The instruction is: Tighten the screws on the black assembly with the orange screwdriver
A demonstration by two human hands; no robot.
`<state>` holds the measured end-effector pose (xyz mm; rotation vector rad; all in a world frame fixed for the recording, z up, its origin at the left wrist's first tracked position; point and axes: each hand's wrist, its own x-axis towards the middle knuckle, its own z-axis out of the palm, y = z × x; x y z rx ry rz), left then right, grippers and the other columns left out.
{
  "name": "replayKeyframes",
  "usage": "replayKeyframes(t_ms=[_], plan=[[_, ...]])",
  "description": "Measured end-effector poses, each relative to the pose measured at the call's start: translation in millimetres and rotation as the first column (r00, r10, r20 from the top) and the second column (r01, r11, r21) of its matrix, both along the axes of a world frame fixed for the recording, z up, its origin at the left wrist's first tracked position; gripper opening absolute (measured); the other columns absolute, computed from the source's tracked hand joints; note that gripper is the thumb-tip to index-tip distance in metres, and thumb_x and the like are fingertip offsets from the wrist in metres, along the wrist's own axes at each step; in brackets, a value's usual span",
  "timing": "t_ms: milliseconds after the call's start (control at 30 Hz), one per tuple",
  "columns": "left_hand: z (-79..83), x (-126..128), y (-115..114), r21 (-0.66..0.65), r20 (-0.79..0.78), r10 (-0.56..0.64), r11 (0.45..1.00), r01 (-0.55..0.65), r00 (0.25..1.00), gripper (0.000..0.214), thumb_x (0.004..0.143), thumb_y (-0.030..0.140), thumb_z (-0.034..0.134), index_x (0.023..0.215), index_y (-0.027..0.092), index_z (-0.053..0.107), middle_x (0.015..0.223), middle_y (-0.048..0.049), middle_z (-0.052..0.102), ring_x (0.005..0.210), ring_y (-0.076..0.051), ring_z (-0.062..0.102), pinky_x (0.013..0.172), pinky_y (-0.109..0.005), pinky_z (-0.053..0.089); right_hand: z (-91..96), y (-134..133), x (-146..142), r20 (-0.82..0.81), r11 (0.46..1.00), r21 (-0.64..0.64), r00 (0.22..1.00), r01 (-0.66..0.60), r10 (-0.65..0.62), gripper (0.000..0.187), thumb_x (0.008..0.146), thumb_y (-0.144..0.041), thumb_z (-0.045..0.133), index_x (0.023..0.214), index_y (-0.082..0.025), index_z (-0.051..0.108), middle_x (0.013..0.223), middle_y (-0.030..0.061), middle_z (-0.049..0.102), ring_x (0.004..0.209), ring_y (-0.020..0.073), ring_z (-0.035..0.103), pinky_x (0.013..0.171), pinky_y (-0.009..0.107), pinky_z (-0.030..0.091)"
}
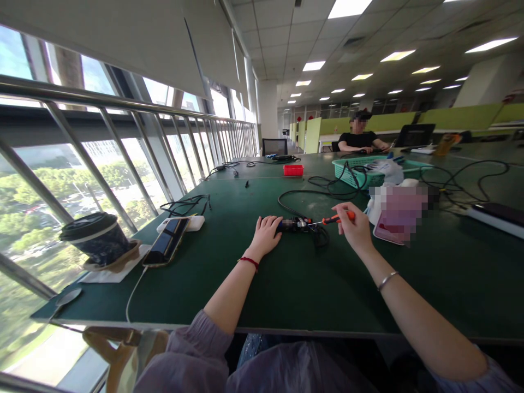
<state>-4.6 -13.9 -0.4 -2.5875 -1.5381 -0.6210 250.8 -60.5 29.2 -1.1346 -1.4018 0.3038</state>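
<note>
My left hand (pixel 266 234) lies over the left end of a dark, cylinder-shaped corded device (pixel 290 225), its fingers wrapped round it and pressing it to the green table. Metal and black parts, with an orange spot, show at the device's right end; the details are too small to make out. In my right hand (pixel 355 229) is a screwdriver (pixel 332 219) with an orange and black handle. Its thin shaft points left, and the tip reaches the device's metal parts. Whether the tip sits in a screw I cannot tell. A black cable (pixel 321 236) loops just below.
Right of centre stand a green basket (pixel 347 173) with bagged items and a pink-screened phone (pixel 399 218). A red box (pixel 293 170) sits farther back. On the left are a phone (pixel 167 243) and a lidded cup (pixel 96 240). Another person (pixel 358 136) sits across the table (pixel 295 295).
</note>
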Motion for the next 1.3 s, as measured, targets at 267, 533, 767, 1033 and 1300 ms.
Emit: replayKeyframes(t_ms=[267, 533, 767, 1033, 1300], plan=[[0.8, -0.2, -0.7, -0.005, -0.008, 0.003, 1.0, -0.003, 1.0, 0.05, 0.09, 0.022, 0.049, 0.139, 0.021, 0.041, 0.142, -0.008, 0.048, 0.136, -0.025, 0.036, 0.12, -0.05, 0.014, 0.8, 3.1, 1.0, -0.009, 0.983, 0.183, 1.0, 0.02, -0.018, 0.032, 0.08, -0.034, 0.061, 0.107, -0.021, 0.053, 0.078, -0.0021, 0.056, 0.065, 0.0144, 0.061, 0.066, 0.032, 0.051], [0.3, -0.7, 0.6, -0.005, 0.006, -0.006, 1.0, 0.006, 1.0, 0.05, 0.089, 0.023, 0.049, 0.139, 0.023, 0.041, 0.141, -0.0082, 0.048, 0.136, -0.025, 0.036, 0.12, -0.051, 0.014, 2.1, -0.3, -0.1, 0.059, 0.995, 0.092, 0.997, 0.045, -0.051, 0.024, 0.081, -0.042, 0.06, 0.093, -0.021, 0.059, 0.06, -0.0047, 0.049, 0.05, 0.0124, 0.051, 0.051, 0.027, 0.043], [0.6, -0.4, -0.1, -0.005, 0.007, -0.007, 1.0, 0.007, 1.0, 0.05, 0.09, 0.023, 0.048, 0.139, 0.022, 0.041, 0.141, -0.0085, 0.048, 0.136, -0.025, 0.036, 0.12, -0.051, 0.014, 2.0, 0.9, 0.0, 0.032, 0.988, 0.146, 0.997, 0.06, -0.065, 0.028, 0.079, -0.037, 0.063, 0.101, -0.021, 0.056, 0.069, -0.0032, 0.053, 0.059, 0.0138, 0.056, 0.061, 0.03, 0.049], [0.1, -0.4, 0.6, -0.003, 0.004, -0.006, 1.0, 0.006, 1.0, 0.05, 0.089, 0.023, 0.049, 0.139, 0.023, 0.041, 0.141, -0.0086, 0.048, 0.136, -0.025, 0.036, 0.12, -0.051, 0.015, 2.6, 1.3, -0.8, 0.04, 0.971, 0.228, 0.996, 0.072, -0.083, 0.031, 0.077, -0.034, 0.063, 0.104, -0.022, 0.055, 0.079, -0.0002, 0.057, 0.071, 0.0164, 0.06, 0.07, 0.033, 0.052], [-1.8, -1.6, 2.2, 0.005, 0.0, -0.008, 1.0, 0.008, 1.0, 0.05, 0.09, 0.024, 0.048, 0.139, 0.022, 0.041, 0.141, -0.0075, 0.048, 0.136, -0.025, 0.036, 0.12, -0.05, 0.014, 3.6, -1.4, -0.9, 0.068, 0.991, 0.102, 0.993, 0.086, -0.093, 0.018, 0.08, -0.038, 0.06, 0.086, -0.021, 0.06, 0.058, -0.0034, 0.049, 0.05, 0.0138, 0.05, 0.05, 0.028, 0.043]])
